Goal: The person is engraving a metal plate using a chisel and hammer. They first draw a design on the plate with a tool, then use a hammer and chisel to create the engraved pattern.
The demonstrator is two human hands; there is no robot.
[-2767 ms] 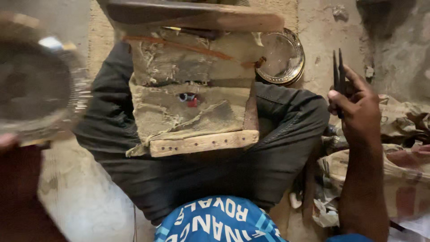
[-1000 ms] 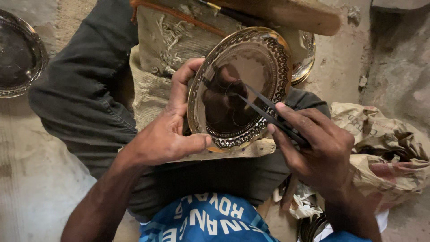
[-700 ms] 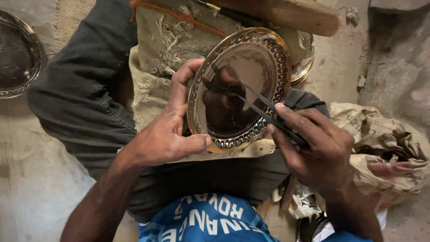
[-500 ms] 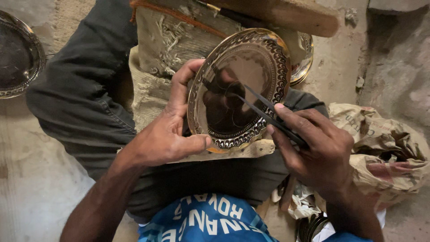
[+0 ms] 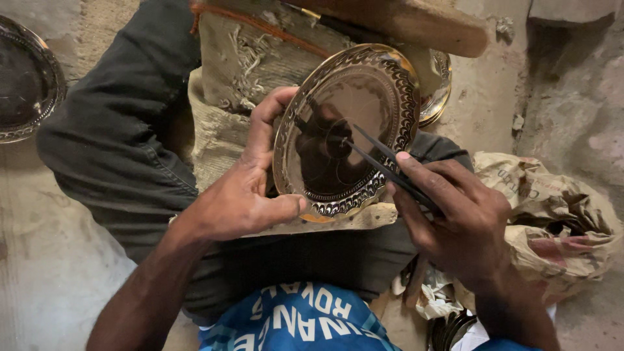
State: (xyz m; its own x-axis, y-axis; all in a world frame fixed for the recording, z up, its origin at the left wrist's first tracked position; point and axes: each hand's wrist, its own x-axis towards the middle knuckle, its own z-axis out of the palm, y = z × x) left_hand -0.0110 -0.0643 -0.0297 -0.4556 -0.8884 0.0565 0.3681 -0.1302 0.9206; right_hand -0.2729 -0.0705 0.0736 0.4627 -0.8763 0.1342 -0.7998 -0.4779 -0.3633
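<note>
A round metal plate (image 5: 364, 84) with an embossed patterned rim stands tilted on a worn wooden block (image 5: 234, 71) between my knees. My left hand (image 5: 244, 188) grips the plate's left and lower edge, thumb over the rim. My right hand (image 5: 458, 221) holds a thin dark two-legged metal tool (image 5: 380, 159), like dividers, its tips touching the plate's smooth centre. The shiny middle of the plate mirrors dark shapes.
Another round metal plate (image 5: 26, 78) lies on the floor at the far left. A third plate (image 5: 439, 91) peeks out behind the held one. Crumpled paper bags (image 5: 552, 214) lie at the right. A wooden plank (image 5: 403, 23) crosses the top. A stone wall rises at the right.
About three seconds ago the block was bare, my left hand lifted a plate at the left and my right held the tool aside. For the last second both hands have stayed almost still on the plate.
</note>
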